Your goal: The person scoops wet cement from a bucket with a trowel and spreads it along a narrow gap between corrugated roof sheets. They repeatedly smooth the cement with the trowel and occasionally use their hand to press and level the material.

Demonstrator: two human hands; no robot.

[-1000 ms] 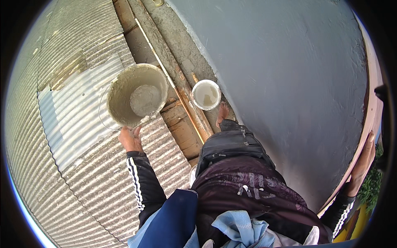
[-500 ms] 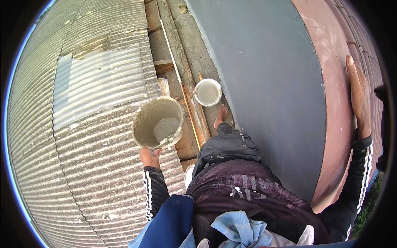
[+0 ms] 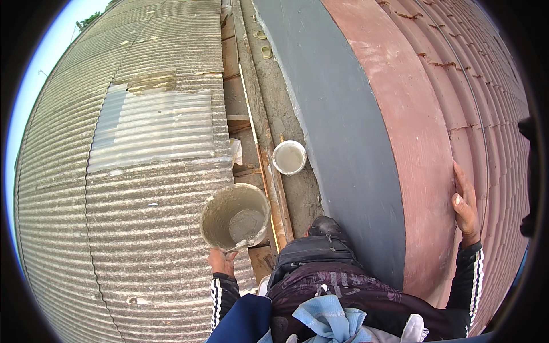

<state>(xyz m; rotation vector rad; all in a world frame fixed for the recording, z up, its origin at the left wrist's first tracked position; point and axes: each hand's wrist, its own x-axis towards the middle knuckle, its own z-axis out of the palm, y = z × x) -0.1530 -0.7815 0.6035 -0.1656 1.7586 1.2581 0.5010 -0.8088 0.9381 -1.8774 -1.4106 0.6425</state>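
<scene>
My left hand [image 3: 222, 261] grips the near rim of a large mortar-smeared bucket [image 3: 216, 214], holding it tilted above the corrugated roof. A layer of wet grey mortar [image 3: 246, 224] lies in its bottom, and a small lump clings to the rim close to my fingers. On the right, my right hand [image 3: 467, 208] rests against the edge of the pink-painted wall top [image 3: 394, 74], fingers stretched out and holding nothing. Beyond my bag stands a smaller white bucket [image 3: 277, 167] with greyish liquid in it, on the narrow cement ledge.
Corrugated roofing [image 3: 154, 228] spreads across the left, with a paler patch sheet [image 3: 166, 126]. Wooden planks [image 3: 274, 188] and gaps run beside the cement ledge [image 3: 303, 194]. A dark grey wall face [image 3: 343, 131] borders it; red roof tiles [image 3: 474, 91] lie right. Sandals [image 3: 266, 52] sit far ahead.
The view has tilted up, showing more tiles and the sandals. My right hand has shifted along the wall edge, its fingers more spread. The left hand keeps holding the large bucket.
</scene>
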